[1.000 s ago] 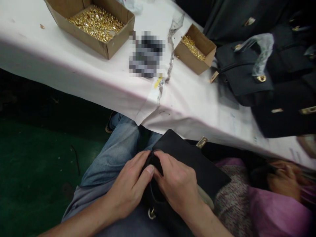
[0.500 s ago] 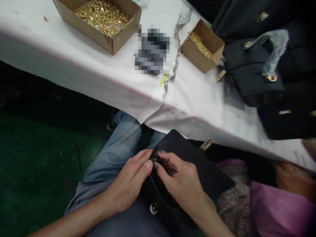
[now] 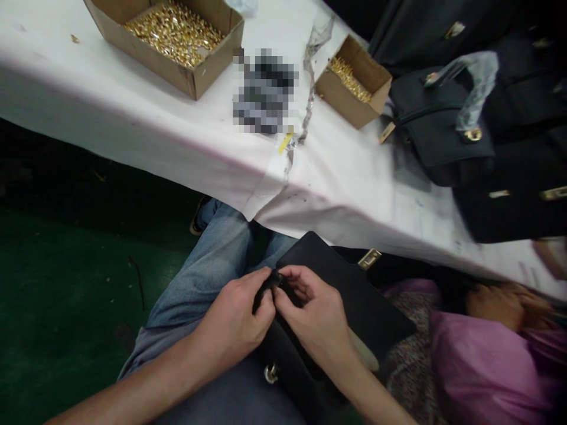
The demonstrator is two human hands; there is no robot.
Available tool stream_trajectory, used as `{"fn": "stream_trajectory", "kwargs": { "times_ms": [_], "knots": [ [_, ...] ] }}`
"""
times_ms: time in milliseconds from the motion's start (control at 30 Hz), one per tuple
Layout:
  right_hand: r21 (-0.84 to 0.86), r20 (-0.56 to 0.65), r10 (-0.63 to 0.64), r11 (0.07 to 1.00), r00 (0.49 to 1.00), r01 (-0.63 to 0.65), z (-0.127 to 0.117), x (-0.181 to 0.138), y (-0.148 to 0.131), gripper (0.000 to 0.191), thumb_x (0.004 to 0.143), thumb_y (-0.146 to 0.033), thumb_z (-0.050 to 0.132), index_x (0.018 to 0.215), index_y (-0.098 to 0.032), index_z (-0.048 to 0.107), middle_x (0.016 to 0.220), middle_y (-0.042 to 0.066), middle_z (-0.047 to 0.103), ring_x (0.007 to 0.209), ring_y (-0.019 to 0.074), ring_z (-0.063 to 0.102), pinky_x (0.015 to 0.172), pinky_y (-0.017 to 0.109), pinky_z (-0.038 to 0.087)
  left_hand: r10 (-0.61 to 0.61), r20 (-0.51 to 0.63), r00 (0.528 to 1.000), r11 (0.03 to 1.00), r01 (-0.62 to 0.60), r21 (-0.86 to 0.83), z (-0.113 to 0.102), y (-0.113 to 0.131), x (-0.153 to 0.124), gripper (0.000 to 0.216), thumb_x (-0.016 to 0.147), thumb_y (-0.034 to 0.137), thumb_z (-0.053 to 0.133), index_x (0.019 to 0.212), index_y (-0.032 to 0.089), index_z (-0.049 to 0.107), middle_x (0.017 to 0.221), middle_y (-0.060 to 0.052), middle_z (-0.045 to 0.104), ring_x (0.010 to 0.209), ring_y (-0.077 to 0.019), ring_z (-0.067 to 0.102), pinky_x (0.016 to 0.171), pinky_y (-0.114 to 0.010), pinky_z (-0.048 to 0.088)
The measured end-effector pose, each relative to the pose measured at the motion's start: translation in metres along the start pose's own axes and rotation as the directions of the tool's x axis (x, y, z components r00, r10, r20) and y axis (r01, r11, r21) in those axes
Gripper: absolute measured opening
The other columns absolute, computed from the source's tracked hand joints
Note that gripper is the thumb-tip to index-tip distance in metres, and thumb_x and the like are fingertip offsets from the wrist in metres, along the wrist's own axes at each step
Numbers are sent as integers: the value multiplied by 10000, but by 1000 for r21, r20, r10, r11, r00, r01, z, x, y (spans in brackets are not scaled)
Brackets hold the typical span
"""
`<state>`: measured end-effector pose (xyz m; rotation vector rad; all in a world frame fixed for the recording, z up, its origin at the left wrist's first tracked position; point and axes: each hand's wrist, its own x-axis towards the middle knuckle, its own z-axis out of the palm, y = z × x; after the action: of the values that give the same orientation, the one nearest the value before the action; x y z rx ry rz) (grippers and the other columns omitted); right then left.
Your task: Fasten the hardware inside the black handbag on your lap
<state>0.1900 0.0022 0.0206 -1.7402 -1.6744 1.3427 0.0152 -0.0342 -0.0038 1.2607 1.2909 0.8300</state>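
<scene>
A black handbag (image 3: 349,295) with a gold clasp (image 3: 369,258) lies on my lap, below the table edge. My left hand (image 3: 234,324) is curled, its fingers pinching a dark edge or strap of the bag at its near-left corner. My right hand (image 3: 312,316) meets it from the other side, fingertips pinched on the same dark part. A small metal ring (image 3: 270,373) shows low on the bag between my forearms.
A white-covered table (image 3: 177,141) runs across the top. On it stand a large cardboard box of gold fittings (image 3: 170,35), a smaller box of gold fittings (image 3: 354,79) and several black bags (image 3: 443,127). Another person in pink (image 3: 487,366) sits at right. Green floor lies at left.
Both hands have curled tighter, from flatter fingers to a pinch on the bag's dark edge. The other person's hand has come into view at right.
</scene>
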Motion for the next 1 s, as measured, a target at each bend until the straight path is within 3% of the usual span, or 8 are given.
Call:
{"fn": "stream_trajectory", "kwargs": {
  "times_ms": [133,267,500,633,833,1000],
  "knots": [
    [30,-45,3,1000,999,-1,2,2,2,327,876,-187,767,1185,-223,669,1009,35,806,918,212,804,856,319,660,-13,60,998,999,10,53,-5,0,9,287,1085,157,493,1211,185,749,1070,-89,788,985,-247,760,924,-350,577],
    [43,-1,-9,999,1000,9,-1,6,-1,365,867,-142,735,1208,-235,646,986,8,806,893,187,803,846,293,644,28,174,984,990,-51,129,-17,-4,14,255,1111,194,485,1141,187,738,994,-86,781,910,-240,758,867,-326,560],
    [61,148,-49,997,988,40,-10,12,1,415,889,-152,751,1277,-249,640,991,-5,811,913,183,804,863,304,632,39,454,890,911,-218,350,-45,8,23,243,1098,160,457,1112,180,699,992,-96,773,843,-254,740,759,-340,479],
    [74,182,-47,997,982,34,-10,15,6,414,888,-163,764,1275,-247,644,994,0,815,917,190,807,876,323,633,-13,414,910,886,-181,426,-49,10,31,232,1102,206,496,984,194,695,844,-69,742,769,-243,715,679,-332,399],
    [60,215,-42,998,976,30,-10,18,7,408,876,-156,773,1256,-245,656,994,0,817,920,187,812,856,305,623,9,359,933,949,-121,290,-48,4,36,233,1036,162,581,825,188,678,728,-6,677,640,-158,599,618,-298,337],
    [61,248,-36,998,968,22,-7,21,3,393,894,-176,779,1261,-241,656,999,10,821,924,195,818,847,304,636,-57,284,957,980,0,198,-44,-4,29,211,1007,158,601,899,185,780,787,-17,738,698,-176,644,632,-290,363]
  ]
}}
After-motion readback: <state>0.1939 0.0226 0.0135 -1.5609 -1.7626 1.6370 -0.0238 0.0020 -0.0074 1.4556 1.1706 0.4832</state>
